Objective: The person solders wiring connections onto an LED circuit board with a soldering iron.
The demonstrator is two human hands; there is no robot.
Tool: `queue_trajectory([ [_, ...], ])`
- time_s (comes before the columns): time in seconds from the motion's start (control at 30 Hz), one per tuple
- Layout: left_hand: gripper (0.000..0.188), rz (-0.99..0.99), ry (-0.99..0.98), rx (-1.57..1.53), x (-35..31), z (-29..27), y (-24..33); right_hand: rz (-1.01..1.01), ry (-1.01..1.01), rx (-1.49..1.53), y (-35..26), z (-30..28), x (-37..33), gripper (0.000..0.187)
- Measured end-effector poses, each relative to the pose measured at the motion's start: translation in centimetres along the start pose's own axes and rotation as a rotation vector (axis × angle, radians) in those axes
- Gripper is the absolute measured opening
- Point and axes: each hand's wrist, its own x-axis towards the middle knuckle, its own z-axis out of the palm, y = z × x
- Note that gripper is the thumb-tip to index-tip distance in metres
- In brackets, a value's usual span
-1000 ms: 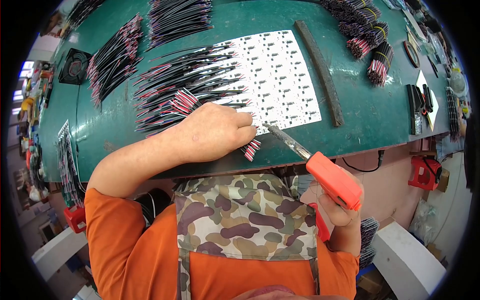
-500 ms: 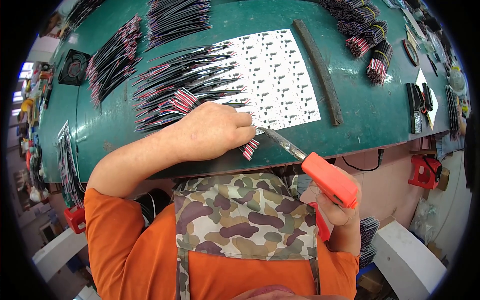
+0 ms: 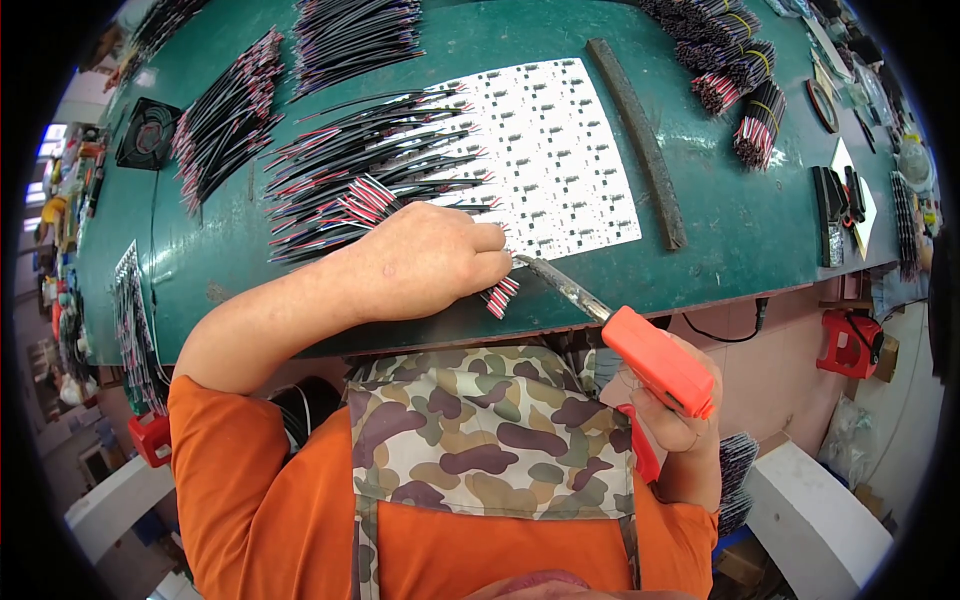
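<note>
My left hand [image 3: 435, 258] is closed round a bundle of black, red and white wires [image 3: 501, 298], whose ends stick out on both sides of the fist. It rests over the near edge of a white circuit board panel [image 3: 565, 140]. In my right hand [image 3: 672, 425] is a soldering iron [image 3: 655, 362] with a red handle. Its tip touches or nearly touches the panel's near edge, right beside my left fingertips. The exact contact is too small to tell. Rows of black wires [image 3: 400, 150] lie across the panel's left part, with their ends on it.
A dark metal bar [image 3: 640, 150] lies right of the panel on the green table [image 3: 720, 230]. Wire piles [image 3: 230, 120] and a small black fan [image 3: 148, 134] are at the left. Tied wire bundles [image 3: 760, 125] lie far right, near black-handled cutters [image 3: 853, 195].
</note>
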Motion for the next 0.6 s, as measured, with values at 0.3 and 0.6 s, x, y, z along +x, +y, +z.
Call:
queue_trajectory([
  [0.3, 0.02, -0.004, -0.002, 0.007, 0.1, 0.1, 0.0, -0.034, 0.004, -0.063, 0.3, -0.9, -0.6, 0.047],
  [0.6, 0.01, 0.021, 0.066, 0.017, -0.1, 0.2, 0.2, -0.054, 0.003, -0.032, 1.1, -0.5, -1.0, 0.052],
])
